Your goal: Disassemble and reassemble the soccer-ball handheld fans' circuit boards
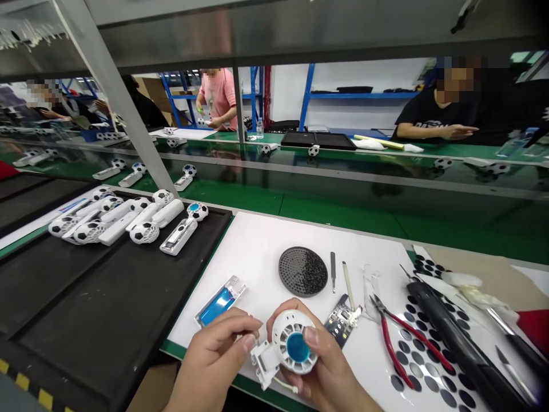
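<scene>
A white round fan housing [288, 342] with a blue centre faces up toward the viewer over the bench [338, 209], its bracket [266, 361] pointing left. The right hand [321, 366] curls around the rim, thumb pressed on it; the left hand [210, 366] seems to pinch beside the bracket, though the contact is partly hidden.

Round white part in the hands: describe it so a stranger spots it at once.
On the green workbench lies a white sheet. At its near edge, the left hand and right hand hold a round white slotted housing, whose blue centre sets it apart from the black perforated disc beyond.
</scene>
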A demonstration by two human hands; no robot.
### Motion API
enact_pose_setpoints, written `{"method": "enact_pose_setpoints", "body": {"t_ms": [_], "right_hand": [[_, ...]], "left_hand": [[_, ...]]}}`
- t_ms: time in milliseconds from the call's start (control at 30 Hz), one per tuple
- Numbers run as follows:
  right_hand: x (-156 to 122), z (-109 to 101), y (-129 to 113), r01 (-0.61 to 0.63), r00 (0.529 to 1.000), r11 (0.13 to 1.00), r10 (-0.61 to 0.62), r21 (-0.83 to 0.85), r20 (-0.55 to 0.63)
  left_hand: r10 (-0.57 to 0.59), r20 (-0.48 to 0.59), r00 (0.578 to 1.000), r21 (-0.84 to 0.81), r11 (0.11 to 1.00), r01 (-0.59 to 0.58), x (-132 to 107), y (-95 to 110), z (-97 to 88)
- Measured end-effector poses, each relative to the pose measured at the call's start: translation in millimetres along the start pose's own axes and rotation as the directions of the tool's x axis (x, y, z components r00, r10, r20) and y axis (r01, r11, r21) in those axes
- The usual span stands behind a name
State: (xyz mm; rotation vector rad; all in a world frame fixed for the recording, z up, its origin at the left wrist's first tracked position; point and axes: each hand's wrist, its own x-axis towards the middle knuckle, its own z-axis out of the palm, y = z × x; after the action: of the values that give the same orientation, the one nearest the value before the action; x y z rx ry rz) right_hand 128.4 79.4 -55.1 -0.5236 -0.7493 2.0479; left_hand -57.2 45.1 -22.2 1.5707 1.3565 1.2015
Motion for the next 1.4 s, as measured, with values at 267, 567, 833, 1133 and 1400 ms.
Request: {"method": "enact_pose_setpoints", "body": {"t_ms": [267,567,833,1133,1400], "right_hand": [[1,1,2,-0.005,0.994,0.999,-0.001,-0.054,-0.113],[0,3,10,-0.023,0.996,0.999,0.021,-0.022,-0.088],[5,1,9,-0.097,0.989,0.995,0.097,0.010,-0.110],[3,1,5,-0.020,0.976,0.993,-0.007,-0.120,-0.217],[-4,-8,-12,-0.111,0.919,0.851,-0.109,-0.513,-0.379]], "left_hand": [[0.485,0.069,0.872,0.401,0.787,-0.469,-7,-9,-11.7],[0.551,0.191,0.812,0.473,0.673,-0.568,-12,-26,0.8],[0.518,0.165,0.839,0.518,0.678,-0.521,-17,-31,-5.0],[0.249,0.107,0.963,0.815,0.533,-0.228,15,-48,-28.9],[0.382,0.311,0.870,0.664,0.567,-0.487,-17,-63,-22.5]]}}
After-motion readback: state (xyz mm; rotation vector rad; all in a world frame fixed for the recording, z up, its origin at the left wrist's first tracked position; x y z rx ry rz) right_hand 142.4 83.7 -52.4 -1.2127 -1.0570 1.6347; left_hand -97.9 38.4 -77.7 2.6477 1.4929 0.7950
